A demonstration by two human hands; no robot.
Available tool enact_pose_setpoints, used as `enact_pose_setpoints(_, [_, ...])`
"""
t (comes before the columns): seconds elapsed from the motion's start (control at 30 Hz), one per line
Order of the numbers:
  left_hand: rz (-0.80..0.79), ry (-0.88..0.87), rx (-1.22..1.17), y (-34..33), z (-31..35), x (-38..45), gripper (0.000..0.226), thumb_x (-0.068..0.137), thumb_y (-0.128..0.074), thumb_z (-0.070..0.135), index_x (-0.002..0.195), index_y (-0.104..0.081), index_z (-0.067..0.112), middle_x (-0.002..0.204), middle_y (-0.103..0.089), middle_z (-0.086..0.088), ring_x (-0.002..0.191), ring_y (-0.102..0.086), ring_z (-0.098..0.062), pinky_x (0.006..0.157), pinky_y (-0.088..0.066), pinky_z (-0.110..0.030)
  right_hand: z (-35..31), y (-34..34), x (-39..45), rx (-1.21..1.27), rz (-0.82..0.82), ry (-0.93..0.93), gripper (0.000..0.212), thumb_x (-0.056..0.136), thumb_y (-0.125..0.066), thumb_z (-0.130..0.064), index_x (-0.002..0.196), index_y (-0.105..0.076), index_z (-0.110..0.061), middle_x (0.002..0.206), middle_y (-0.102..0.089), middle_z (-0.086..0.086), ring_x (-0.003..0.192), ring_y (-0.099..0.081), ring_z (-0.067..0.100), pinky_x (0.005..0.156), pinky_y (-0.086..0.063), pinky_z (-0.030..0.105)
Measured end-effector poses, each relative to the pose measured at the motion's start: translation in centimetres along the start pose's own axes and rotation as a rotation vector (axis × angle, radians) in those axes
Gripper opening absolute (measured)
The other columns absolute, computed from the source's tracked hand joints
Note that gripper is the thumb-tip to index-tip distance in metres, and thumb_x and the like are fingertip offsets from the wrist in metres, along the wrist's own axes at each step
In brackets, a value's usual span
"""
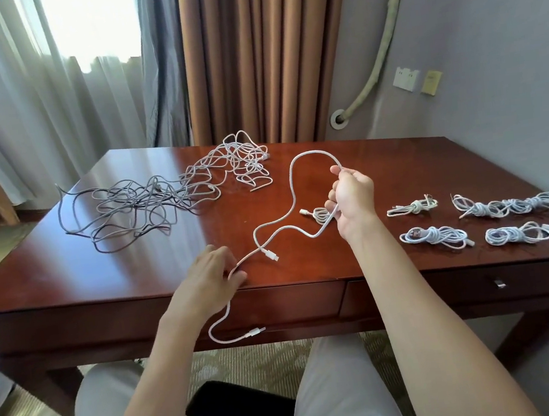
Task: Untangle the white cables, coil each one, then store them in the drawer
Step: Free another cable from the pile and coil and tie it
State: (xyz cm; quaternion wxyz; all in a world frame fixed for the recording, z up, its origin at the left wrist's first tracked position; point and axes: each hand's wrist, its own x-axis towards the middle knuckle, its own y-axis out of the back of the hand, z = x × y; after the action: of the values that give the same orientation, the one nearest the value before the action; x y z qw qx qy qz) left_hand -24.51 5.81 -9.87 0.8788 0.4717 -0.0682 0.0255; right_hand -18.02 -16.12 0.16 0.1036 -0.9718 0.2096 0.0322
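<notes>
My right hand is raised above the desk and grips a loose white cable that arcs up and back down in a loop. A small coiled cable lies just left of that hand. My left hand pinches a white cable at the front edge, and the cable's tail with a USB plug hangs over the drawer front. Another plug end lies between my hands. A big tangle of white cables covers the far left of the desk.
Several coiled white cables lie in rows on the right side of the wooden desk. A second drawer with a metal handle is at the right front. Curtains and a wall stand behind. My knees sit under the desk.
</notes>
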Motion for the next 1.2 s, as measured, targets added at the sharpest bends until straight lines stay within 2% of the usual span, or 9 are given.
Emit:
enact_pose_setpoints(0.23, [0.079,0.03,-0.006,1.4,0.6,-0.3,0.008,0.104,-0.048,0.012,0.101,-0.055,0.016,0.093,-0.05,0.005,0.093,-0.052,-0.021,0.075,-0.031,-0.025,0.4,-0.3,-0.2,-0.047,0.053,-0.052,0.025,0.1,-0.038,-0.013,0.119,-0.055,-0.015,0.081,-0.048,0.002,0.055,-0.041,0.012,0.041,-0.037,0.019])
enact_pose_setpoints(0.3, [0.177,0.061,-0.173,2.6,1.5,-0.3,0.012,0.103,-0.051,0.011,0.099,-0.061,0.017,0.086,-0.052,0.01,0.079,-0.05,-0.009,0.066,-0.031,-0.018,0.0,-0.3,-0.5,-0.199,0.07,0.043,0.035,0.102,-0.042,-0.026,0.136,-0.046,-0.019,0.105,-0.055,0.006,0.082,-0.057,0.022,0.068,-0.053,0.03])
enact_pose_setpoints(0.43, [0.412,0.082,-0.317,5.0,3.1,-0.1,0.017,0.094,-0.065,0.01,0.082,-0.067,0.022,0.076,-0.059,0.018,0.074,-0.054,0.0,0.066,-0.035,-0.012,-0.3,0.2,-2.2,-0.972,0.173,0.546,0.046,0.1,-0.048,-0.038,0.144,-0.047,-0.024,0.147,-0.042,0.011,0.139,-0.036,0.031,0.112,-0.028,0.05])
enact_pose_setpoints(0.53, [0.471,-0.028,-0.333,6.4,4.6,0.1,0.021,0.089,-0.073,0.011,0.077,-0.069,0.027,0.074,-0.061,0.022,0.075,-0.058,0.0,0.074,-0.044,-0.019,-0.5,-0.7,-4.0,-1.087,-0.07,0.908,0.031,0.098,-0.055,-0.03,0.127,-0.065,-0.022,0.13,-0.061,0.004,0.125,-0.055,0.022,0.105,-0.037,0.041])
enact_pose_setpoints(0.67, [0.487,-0.207,-0.447,7.8,7.4,0.5,0.025,0.082,-0.074,0.002,0.077,-0.074,0.026,0.07,-0.067,0.019,0.069,-0.06,0.009,0.063,-0.041,-0.005,-0.2,-2.5,-6.9,-0.759,-0.79,0.516,0.029,0.104,-0.054,-0.039,0.12,-0.069,-0.02,0.103,-0.074,0.002,0.084,-0.072,0.01,0.068,-0.057,0.025])
enact_pose_setpoints(0.77, [0.475,-0.289,-0.59,8.1,7.7,0.7,0.031,0.083,-0.072,-0.003,0.076,-0.073,0.027,0.069,-0.07,0.009,0.068,-0.061,0.003,0.063,-0.047,-0.013,-0.4,-2.5,-7.7,-0.712,-0.761,0.568,0.045,0.104,-0.046,-0.05,0.102,-0.073,-0.014,0.083,-0.074,0.003,0.074,-0.068,0.015,0.07,-0.054,0.042])
enact_pose_setpoints(0.87, [0.389,-0.37,-0.636,7.7,6.8,0.7,0.014,0.092,-0.072,0.02,0.08,-0.073,0.025,0.069,-0.067,0.002,0.064,-0.058,-0.004,0.058,-0.046,-0.02,-1.0,-1.6,-7.9,-0.667,-0.759,0.556,0.041,0.106,-0.048,-0.043,0.098,-0.068,-0.009,0.048,-0.05,-0.02,0.048,-0.046,-0.001,0.055,-0.037,0.021])
enact_pose_setpoints(1.03, [0.367,-0.375,-0.563,7.4,5.7,-0.1,0.067,0.098,-0.055,0.052,0.052,-0.041,0.006,0.045,-0.03,0.013,0.045,-0.025,-0.002,0.047,-0.019,-0.015,-2.0,0.1,-7.8,-0.539,-0.763,0.453,0.034,0.11,-0.042,-0.035,0.089,-0.049,-0.008,0.06,-0.041,-0.009,0.05,-0.034,0.007,0.053,-0.036,0.035])
enact_pose_setpoints(1.2, [0.479,-0.317,-0.728,8.5,7.1,-0.4,0.056,0.093,-0.063,0.038,0.05,-0.033,0.017,0.048,-0.023,0.013,0.048,-0.021,-0.006,0.048,-0.021,-0.015,-1.8,1.7,-8.8,-0.728,-0.786,0.492,0.039,0.103,-0.05,-0.05,0.082,-0.052,-0.017,0.057,-0.039,-0.01,0.046,-0.033,0.004,0.053,-0.032,0.026])
